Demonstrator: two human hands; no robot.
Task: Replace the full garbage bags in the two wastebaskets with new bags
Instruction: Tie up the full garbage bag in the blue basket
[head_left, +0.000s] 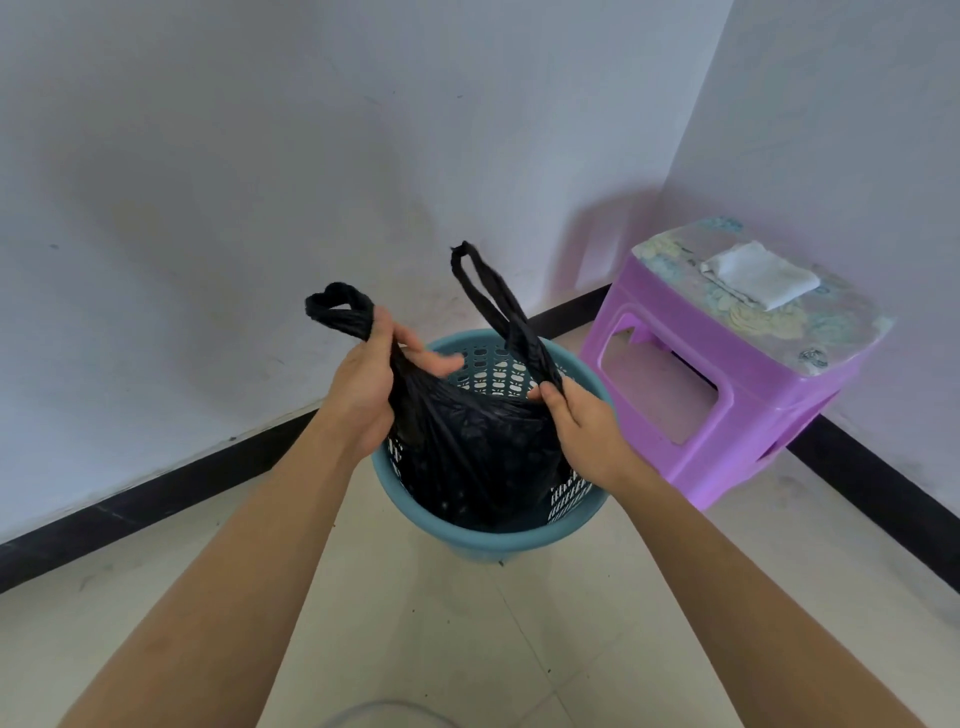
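Black plastic garbage bag (478, 447), bulging and crinkled, sits inside a round teal plastic wastebasket (483, 540) with perforated walls, as a person reaches down over it with both bare arms. The left hand (363, 395) is curled round the gathered plastic on the bag's left side above the wastebasket's rim, and a twisted left handle loop (337, 306) sticks up past the thumb. The right hand (587, 431) pinches the base of the long right handle loop (488, 291) over the wastebasket's right rim; that loop stands upright, leaning slightly left. The bag's body fills most of the wastebasket, with the far inner wall showing behind it. Just to the right of the wastebasket stands a purple plastic stool (727, 395) with a floral-patterned top, a folded white cloth (761, 275) lying on it. The wastebasket rests on a pale tiled floor (467, 649) near a corner of white walls (260, 156), where a black baseboard (156, 493) runs behind it on both sides.
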